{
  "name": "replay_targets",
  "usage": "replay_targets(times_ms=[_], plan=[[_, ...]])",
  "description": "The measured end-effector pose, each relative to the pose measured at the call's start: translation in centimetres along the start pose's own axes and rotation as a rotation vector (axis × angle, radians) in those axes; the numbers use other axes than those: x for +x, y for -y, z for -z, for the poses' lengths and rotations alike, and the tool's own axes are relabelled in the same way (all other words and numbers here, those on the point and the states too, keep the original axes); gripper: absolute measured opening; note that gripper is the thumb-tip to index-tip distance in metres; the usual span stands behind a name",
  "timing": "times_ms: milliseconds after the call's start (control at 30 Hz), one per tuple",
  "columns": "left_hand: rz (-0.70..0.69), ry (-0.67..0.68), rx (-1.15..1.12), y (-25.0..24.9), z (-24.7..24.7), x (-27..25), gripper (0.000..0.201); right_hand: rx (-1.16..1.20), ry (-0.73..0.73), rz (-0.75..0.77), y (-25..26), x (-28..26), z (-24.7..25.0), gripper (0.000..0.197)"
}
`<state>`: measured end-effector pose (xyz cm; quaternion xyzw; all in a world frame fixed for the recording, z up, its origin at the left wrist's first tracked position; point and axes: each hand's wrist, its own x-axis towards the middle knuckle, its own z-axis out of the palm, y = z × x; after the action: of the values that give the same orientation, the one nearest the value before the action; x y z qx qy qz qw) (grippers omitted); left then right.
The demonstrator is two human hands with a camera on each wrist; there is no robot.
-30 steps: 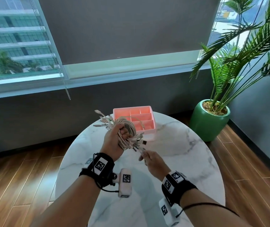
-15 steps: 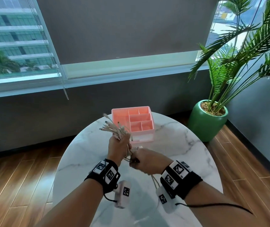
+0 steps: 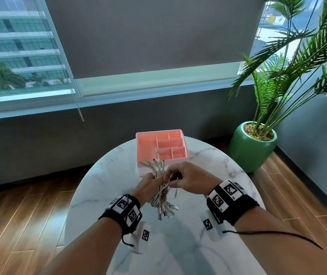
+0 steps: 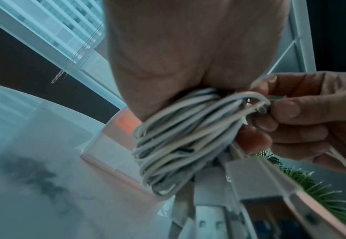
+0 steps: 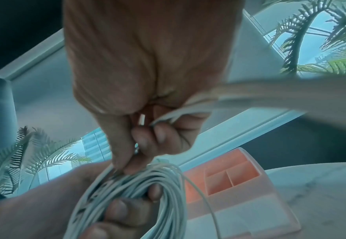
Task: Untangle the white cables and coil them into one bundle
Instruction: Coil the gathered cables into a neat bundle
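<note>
Nearest the camera, two forearms with black wrist straps bearing square printed markers reach over the surface point(image 3: 208, 247) — a round top of white marble with grey veins. Just above its middle the left hand point(image 3: 148, 187) is clenched round the white cables point(image 3: 159, 192), which form one thick coil of many turns; plug ends hang below the fist and more plug ends fan out above it toward the far side. The left wrist view shows the coil point(image 4: 180, 139) emerging from under the palm, with large plugs blurred close to the lens. The right hand point(image 3: 188, 179) is touching the bundle from the right, its thumb and fingers pinching a strand at the coil's top; the right wrist view shows that strand running across the curled fingers point(image 5: 159, 134) and on past the lens.

Half a second ago both hands sat lower and closer together, and the right hand was under the coil; now it has risen to the upper side of the bundle, and the camera has tipped down slightly.

Beyond the hands, at the far edge of the surface, stands a pink organizer tray point(image 3: 144, 143) — one long compartment on the left, smaller ones on the right. What the compartments hold cannot be made out. Farther off lie a wooden floor point(image 3: 19, 211), a green pot point(image 3: 251, 151) with a palm at far right, a dark wall, and a window with a grey roller blind point(image 3: 154, 32).
</note>
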<state>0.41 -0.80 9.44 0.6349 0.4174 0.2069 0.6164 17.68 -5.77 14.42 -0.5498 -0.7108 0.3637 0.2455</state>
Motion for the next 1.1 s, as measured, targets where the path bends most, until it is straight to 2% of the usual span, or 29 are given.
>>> replay_targets(times_ms=[133,400,467,567,667,767,900,1100], plan=[[0.043,0.082,-0.057,0.5,0.4,-0.5,0.058,0.039,-0.104,0.012,-1.1,0.0,0.9,0.004],[0.114,0.315,-0.118,-0.5,-1.1,-1.6,0.079,0.126,-0.1,0.036,-1.2,1.1,2.2,0.005],[0.089,0.357,-0.133,-0.6,-0.9,-1.7,0.073,0.166,-0.097,0.028,-1.7,1.2,2.5,0.007],[0.008,0.431,-0.125,-1.0,-0.5,-1.6,0.047,0.268,-0.12,-0.015,-2.5,1.0,2.8,0.009],[-0.029,0.405,-0.164,-1.3,-0.3,-1.6,0.031,0.363,-0.176,-0.071,-2.9,0.4,2.5,0.011],[-0.024,0.319,-0.293,-1.1,0.2,-1.5,0.031,0.41,-0.239,-0.125,-3.9,0.2,2.3,0.007],[0.008,0.237,-0.474,-0.7,0.6,-1.0,0.028,0.542,-0.271,-0.228,-5.4,0.0,1.2,0.011],[-0.024,0.205,-0.766,-1.0,1.0,-0.7,0.027,0.615,-0.334,-0.285,-6.9,0.0,-2.6,0.023]])
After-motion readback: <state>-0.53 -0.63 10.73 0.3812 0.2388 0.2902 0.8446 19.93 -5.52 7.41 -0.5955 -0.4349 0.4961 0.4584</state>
